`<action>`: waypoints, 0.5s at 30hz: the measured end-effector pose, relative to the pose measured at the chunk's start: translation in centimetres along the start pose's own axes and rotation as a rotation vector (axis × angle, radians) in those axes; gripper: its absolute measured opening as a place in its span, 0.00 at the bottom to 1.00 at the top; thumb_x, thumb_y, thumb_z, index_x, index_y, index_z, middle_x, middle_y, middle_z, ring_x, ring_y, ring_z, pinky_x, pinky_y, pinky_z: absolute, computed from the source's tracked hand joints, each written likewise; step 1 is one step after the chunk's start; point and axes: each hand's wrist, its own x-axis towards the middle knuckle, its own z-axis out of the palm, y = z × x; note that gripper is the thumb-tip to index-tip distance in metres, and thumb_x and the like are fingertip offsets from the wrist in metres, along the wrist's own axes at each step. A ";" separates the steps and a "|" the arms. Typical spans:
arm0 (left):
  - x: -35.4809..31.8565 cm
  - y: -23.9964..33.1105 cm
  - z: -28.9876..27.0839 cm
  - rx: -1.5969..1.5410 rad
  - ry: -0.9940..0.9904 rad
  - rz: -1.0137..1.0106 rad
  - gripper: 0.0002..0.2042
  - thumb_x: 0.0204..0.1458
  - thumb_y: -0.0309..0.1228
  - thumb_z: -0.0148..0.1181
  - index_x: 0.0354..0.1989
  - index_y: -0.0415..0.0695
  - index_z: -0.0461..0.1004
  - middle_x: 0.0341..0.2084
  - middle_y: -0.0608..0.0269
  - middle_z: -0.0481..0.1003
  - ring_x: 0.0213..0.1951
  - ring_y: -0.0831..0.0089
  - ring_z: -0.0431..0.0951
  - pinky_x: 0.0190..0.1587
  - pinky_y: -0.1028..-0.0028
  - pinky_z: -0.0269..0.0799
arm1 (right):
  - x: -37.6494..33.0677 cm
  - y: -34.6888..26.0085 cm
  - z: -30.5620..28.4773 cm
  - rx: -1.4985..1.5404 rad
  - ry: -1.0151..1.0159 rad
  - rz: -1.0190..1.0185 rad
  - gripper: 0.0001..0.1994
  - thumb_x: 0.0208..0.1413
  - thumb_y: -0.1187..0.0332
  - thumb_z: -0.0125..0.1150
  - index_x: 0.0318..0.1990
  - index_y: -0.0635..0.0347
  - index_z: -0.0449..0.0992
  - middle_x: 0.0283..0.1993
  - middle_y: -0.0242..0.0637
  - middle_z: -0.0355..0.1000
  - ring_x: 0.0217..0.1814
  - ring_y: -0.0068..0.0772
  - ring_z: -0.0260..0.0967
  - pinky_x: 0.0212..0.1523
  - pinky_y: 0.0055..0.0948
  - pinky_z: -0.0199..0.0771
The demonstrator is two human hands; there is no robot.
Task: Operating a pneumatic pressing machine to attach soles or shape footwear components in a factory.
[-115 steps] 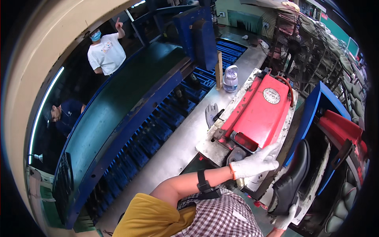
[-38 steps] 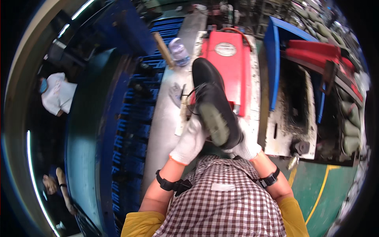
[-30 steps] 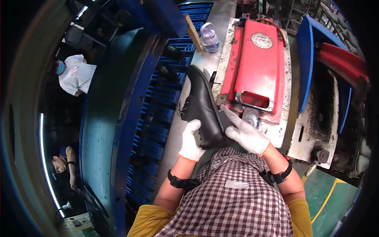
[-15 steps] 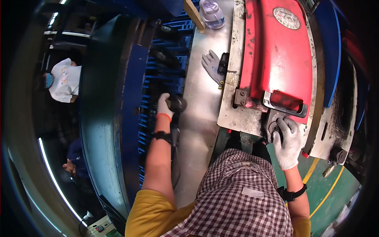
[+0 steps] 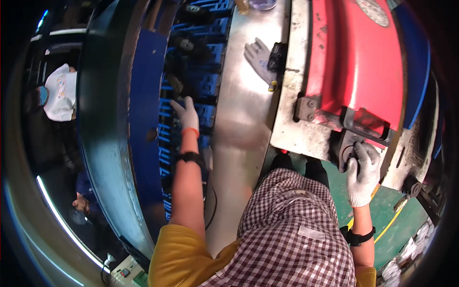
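Note:
My left hand (image 5: 187, 115), in a white glove with an orange cuff, is stretched over the blue slatted rack (image 5: 206, 91). Its fingers are apart and nothing is between them. Just beyond the fingertips is a dark rounded part (image 5: 178, 87), blurred against the rack. My right hand (image 5: 364, 176), also in a white glove, has its fingers closed on a black metal lever plate (image 5: 345, 152) with a round pivot. The plate sits at the near end of a red curved cover (image 5: 368, 71). Above that hand is the cover's black loop handle (image 5: 367, 128).
A bare metal ledge (image 5: 241, 110) runs between rack and red machine. On it lie a grey glove (image 5: 260, 60) and a black object (image 5: 277, 57). A clear container (image 5: 262, 4) stands at the far end. A worn base plate (image 5: 291, 131) borders the cover. Two people are at the left.
My left hand has let go of the dark round part and moved left over the rack, fingers spread. My right hand stays on the lever plate. The whole view has shifted somewhat.

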 end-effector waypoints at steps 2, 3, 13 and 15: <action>-6.4 -3.5 -2.3 0.063 0.079 0.045 0.45 0.69 0.51 0.55 0.82 0.32 0.44 0.80 0.36 0.50 0.81 0.45 0.49 0.81 0.59 0.46 | -0.2 0.2 0.2 0.010 0.000 0.001 0.20 0.56 0.76 0.66 0.58 0.60 0.82 0.56 0.46 0.75 0.60 0.50 0.75 0.64 0.45 0.75; -9.6 -5.6 -4.0 0.231 0.180 0.005 0.43 0.67 0.49 0.59 0.80 0.32 0.49 0.79 0.35 0.53 0.80 0.44 0.52 0.81 0.57 0.48 | -0.3 0.4 0.3 0.024 -0.014 0.011 0.20 0.57 0.77 0.65 0.59 0.61 0.81 0.57 0.46 0.75 0.61 0.51 0.75 0.64 0.44 0.75; -15.7 -27.3 -19.3 -1.116 0.481 -0.870 0.26 0.61 0.56 0.63 0.57 0.48 0.79 0.54 0.59 0.82 0.55 0.53 0.81 0.63 0.48 0.74 | -1.1 1.7 1.2 0.081 -0.035 0.039 0.20 0.66 0.80 0.60 0.65 0.64 0.78 0.62 0.46 0.72 0.60 0.41 0.73 0.61 0.36 0.78; -14.6 -30.1 -19.8 -1.096 0.320 -0.951 0.24 0.61 0.59 0.61 0.52 0.53 0.81 0.51 0.65 0.83 0.53 0.56 0.81 0.62 0.49 0.74 | -1.1 1.8 1.3 0.066 -0.038 0.021 0.20 0.66 0.80 0.60 0.65 0.64 0.78 0.62 0.47 0.71 0.60 0.41 0.73 0.61 0.36 0.78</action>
